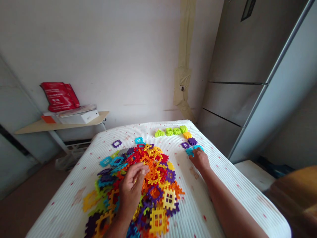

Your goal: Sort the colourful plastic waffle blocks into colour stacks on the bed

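Note:
A large heap of interlocking plastic building tiles point(155, 178) in yellow, orange, red, purple, blue and green lies on the table. My left hand point(132, 183) hovers over the middle of this heap, fingers loosely curved and the thumb apart, with nothing visible in it. Farther right, my right hand point(200, 159) reaches to the light-blue tiles point(189, 151), its fingers closed down on one; the fingertips are partly hidden. Just behind it are a stack of purple tiles point(192, 141) and a purple window tile point(185, 145).
Green tile stacks point(173, 131) and a yellow stack point(187, 135) line the far right of the white ribbed table cover point(91, 178). A lone purple tile point(116, 143) lies far left. A refrigerator point(230, 72) stands right; a side shelf point(32, 127) holds a red bag point(59, 96).

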The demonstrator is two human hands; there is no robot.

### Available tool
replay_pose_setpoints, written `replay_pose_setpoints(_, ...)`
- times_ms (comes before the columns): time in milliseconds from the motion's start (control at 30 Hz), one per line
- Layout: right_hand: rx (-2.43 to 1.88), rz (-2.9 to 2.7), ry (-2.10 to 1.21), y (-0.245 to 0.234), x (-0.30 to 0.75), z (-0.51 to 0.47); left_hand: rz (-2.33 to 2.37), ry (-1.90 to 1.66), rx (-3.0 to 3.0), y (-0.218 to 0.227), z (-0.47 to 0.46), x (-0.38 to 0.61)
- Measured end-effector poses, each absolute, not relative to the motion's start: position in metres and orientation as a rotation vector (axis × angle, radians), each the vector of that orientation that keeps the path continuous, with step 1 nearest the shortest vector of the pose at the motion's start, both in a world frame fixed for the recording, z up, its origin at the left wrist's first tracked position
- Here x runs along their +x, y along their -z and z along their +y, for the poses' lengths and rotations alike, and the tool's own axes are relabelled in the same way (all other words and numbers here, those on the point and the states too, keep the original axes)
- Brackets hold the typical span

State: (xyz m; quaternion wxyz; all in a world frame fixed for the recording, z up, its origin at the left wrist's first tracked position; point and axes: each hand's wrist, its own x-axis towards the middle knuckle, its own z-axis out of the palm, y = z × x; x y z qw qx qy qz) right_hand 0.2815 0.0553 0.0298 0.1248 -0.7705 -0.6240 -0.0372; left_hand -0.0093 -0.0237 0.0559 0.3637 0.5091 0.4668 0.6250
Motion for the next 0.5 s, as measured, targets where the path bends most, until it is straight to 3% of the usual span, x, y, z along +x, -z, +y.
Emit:
replay_pose_setpoints(133, -2.107, -1.798, 0.231, -0.034, 0.281, 0.054, 1.227, -1.613, 1.352, -0.061, -0.026, -0.013)
replay_pose_setpoints(267, -1.707, -1.879, 0.330, -0.038, 0.266, 0.053, 1.339, -1.590, 1.521, -0.083, -0.017, -0.030)
replay_pose_setpoints(400, -1.430, -1.987, 0.168, -0.027, 0.238, 0.053, 1.543, -1.431, 1.804, -0.109, 0.022, -0.054)
replay_pose_setpoints(500, -1.419, -1.956, -0.034, -0.012, 0.222, 0.053, 1.765, -1.096, 1.998, -0.115, 0.070, -0.069)
